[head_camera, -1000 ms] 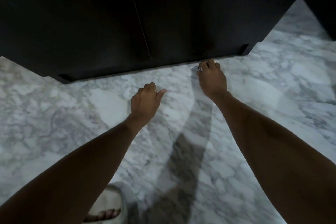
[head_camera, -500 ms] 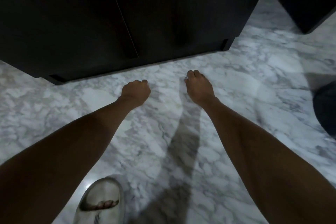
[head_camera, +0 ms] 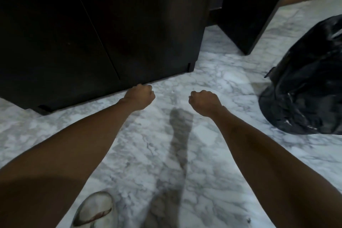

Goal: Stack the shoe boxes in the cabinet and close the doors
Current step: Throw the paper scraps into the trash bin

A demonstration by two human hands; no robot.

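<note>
Above the marble floor (head_camera: 212, 79), both bare arms reach forward, the left hand (head_camera: 141, 96) and the right hand (head_camera: 204, 101) each clenched into a fist with fingers curled and holding nothing. Just beyond the left hand stands the dark cabinet (head_camera: 148, 33), its two doors (head_camera: 55, 42) shut flush along a thin seam, so no shoe boxes show. Off to the right a black plastic bag (head_camera: 305, 83) slumps on the floor, and a pale sandal (head_camera: 94, 209) shows at the lower edge.
</note>
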